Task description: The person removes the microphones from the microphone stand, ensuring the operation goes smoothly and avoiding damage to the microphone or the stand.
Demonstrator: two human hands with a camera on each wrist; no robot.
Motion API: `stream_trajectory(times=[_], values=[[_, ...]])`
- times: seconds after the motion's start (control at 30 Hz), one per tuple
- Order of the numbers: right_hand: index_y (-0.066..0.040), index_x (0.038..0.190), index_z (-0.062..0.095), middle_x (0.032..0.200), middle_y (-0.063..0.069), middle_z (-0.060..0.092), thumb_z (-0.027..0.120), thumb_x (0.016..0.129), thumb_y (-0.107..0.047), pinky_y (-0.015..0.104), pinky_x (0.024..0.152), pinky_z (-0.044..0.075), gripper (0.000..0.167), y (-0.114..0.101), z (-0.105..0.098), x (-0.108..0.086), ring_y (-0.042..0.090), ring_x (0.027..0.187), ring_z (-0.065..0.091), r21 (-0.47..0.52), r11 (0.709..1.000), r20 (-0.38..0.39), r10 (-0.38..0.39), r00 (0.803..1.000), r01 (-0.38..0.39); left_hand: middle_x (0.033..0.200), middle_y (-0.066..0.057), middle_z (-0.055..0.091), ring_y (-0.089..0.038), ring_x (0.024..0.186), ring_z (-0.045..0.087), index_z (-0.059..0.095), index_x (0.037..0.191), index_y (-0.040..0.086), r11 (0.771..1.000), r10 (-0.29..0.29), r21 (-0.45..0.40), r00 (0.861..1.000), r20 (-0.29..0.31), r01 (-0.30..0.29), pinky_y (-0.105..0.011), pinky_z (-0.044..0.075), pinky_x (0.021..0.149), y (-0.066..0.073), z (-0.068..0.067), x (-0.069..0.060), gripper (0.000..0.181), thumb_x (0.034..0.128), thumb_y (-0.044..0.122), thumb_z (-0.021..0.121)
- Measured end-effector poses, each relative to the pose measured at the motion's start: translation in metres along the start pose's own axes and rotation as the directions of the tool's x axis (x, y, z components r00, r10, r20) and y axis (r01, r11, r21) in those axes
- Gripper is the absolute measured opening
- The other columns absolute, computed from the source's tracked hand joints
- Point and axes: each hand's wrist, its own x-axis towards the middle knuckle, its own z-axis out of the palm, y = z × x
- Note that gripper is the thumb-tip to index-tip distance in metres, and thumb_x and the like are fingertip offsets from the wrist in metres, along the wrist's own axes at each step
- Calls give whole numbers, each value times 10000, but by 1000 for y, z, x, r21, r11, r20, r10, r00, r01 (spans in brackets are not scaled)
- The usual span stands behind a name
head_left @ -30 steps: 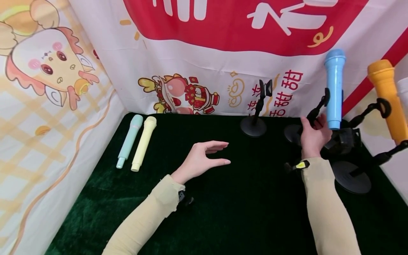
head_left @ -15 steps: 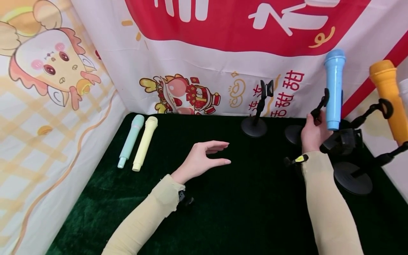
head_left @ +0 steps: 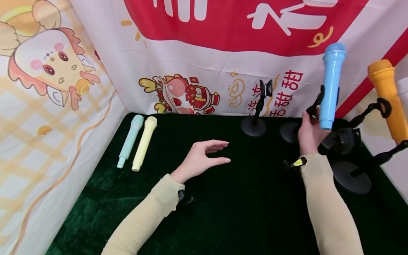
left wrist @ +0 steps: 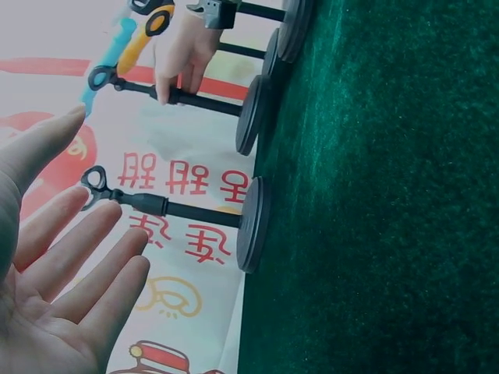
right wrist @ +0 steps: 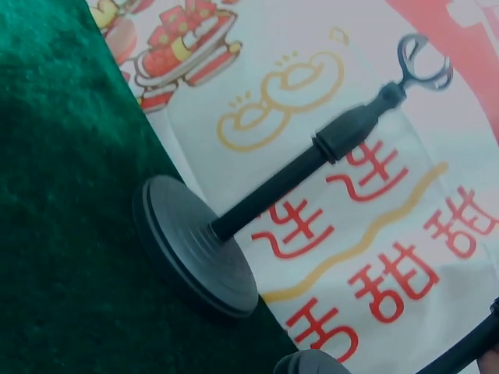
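In the head view my right hand [head_left: 310, 136] grips the upright of a black microphone stand [head_left: 289, 132], below its clip. A light blue microphone [head_left: 332, 85] sits in that clip, head up and slightly tilted. The left wrist view also shows the fingers round this upright. My left hand [head_left: 202, 157] hovers over the cloth, fingers extended and thumb apart, holding nothing. Between the hands, farther back, another black stand [head_left: 254, 126] has a bare clip; the right wrist view shows its round base [right wrist: 195, 245]. A mint microphone [head_left: 130, 141] and a pale yellow microphone [head_left: 145, 143] lie at left.
At the right, an orange microphone [head_left: 387, 102] rises on its own stand, near another stand's round base [head_left: 352, 177]. Part of a white microphone [head_left: 403, 88] shows at the edge. Dark green cloth [head_left: 242, 212] covers the table; printed curtains [head_left: 191, 63] hang behind and left.
The right hand has shifted slightly left with the stand, and the blue microphone has moved left and tilted a little. My left hand stays in place.
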Motion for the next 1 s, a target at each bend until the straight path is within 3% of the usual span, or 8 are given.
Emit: stream_trajectory(times=[0.13, 0.23, 0.37, 0.47, 0.57, 0.67, 0.8, 1.0], values=[[-120, 1281, 688, 1196, 14, 685, 831, 872, -193, 213, 900, 492, 440, -3, 1, -12, 109, 928, 623, -7, 998, 21, -69, 997, 70, 1312, 104, 647, -84, 1203, 590, 661, 1351, 211, 1000, 8, -1, 1000, -1, -8, -434, 459, 1052, 1, -1, 0, 500, 895, 352, 811], [-136, 1226, 721, 1167, 8, 712, 847, 859, -221, 213, 889, 492, 398, -5, 0, -21, 94, 933, 609, -28, 986, 55, -164, 985, 166, 1311, 105, 647, -86, 1201, 591, 662, 1347, 220, 1000, 5, -2, 1000, -2, -5, -432, 458, 1054, 2, -2, 0, 500, 892, 367, 811], [-94, 1191, 727, 1118, 28, 718, 845, 864, -235, 208, 897, 475, 375, -9, -3, -34, 98, 943, 583, -33, 954, 139, -289, 947, 297, 1313, 98, 646, -98, 1205, 592, 661, 1347, 210, 1000, -8, -4, 1000, -6, 8, -428, 452, 1059, 3, -2, 0, 492, 894, 324, 815], [-47, 1163, 719, 1040, 47, 706, 841, 869, -242, 205, 872, 447, 374, -13, -7, -42, 99, 895, 557, -60, 932, 194, -339, 920, 357, 1331, 65, 643, -127, 1221, 589, 651, 1361, 172, 1000, -20, -14, 1000, -3, 20, -438, 441, 1068, 3, -2, 1, 513, 891, 287, 820], [-6, 1162, 697, 1011, 66, 691, 836, 875, -273, 216, 853, 431, 416, -19, -12, -50, 89, 878, 541, -126, 915, 238, -348, 907, 384, 1353, 28, 636, -167, 1240, 585, 640, 1372, 158, 999, -26, -25, 1000, 0, 26, -460, 433, 1077, 3, -2, 1, 532, 885, 262, 826], [-5, 1195, 685, 1084, 72, 700, 832, 876, -318, 203, 879, 456, 470, -24, -15, -58, 80, 929, 576, -180, 909, 279, -318, 906, 375, 1359, 26, 633, -174, 1245, 583, 640, 1374, 172, 999, -23, -31, 1000, -1, 23, -470, 432, 1079, 4, -3, -1, 533, 884, 268, 827], [-16, 1211, 680, 1145, 75, 703, 829, 874, -346, 203, 895, 474, 495, -28, -18, -69, 79, 961, 614, -205, 901, 331, -305, 893, 384, 1342, 71, 637, -129, 1226, 587, 647, 1362, 205, 1000, -15, -20, 1000, -5, 15, -445, 441, 1071, 5, -4, -1, 519, 887, 318, 821], [-11, 1079, 659, 931, 99, 675, 822, 884, -340, 220, 754, 407, 416, -32, -20, -83, 66, 799, 550, -206, 851, 392, -381, 838, 483, 1308, 121, 644, -81, 1190, 598, 659, 1343, 236, 1000, 16, 3, 999, -30, -16, -429, 460, 1050, 7, -7, -2, 511, 884, 401, 808]])
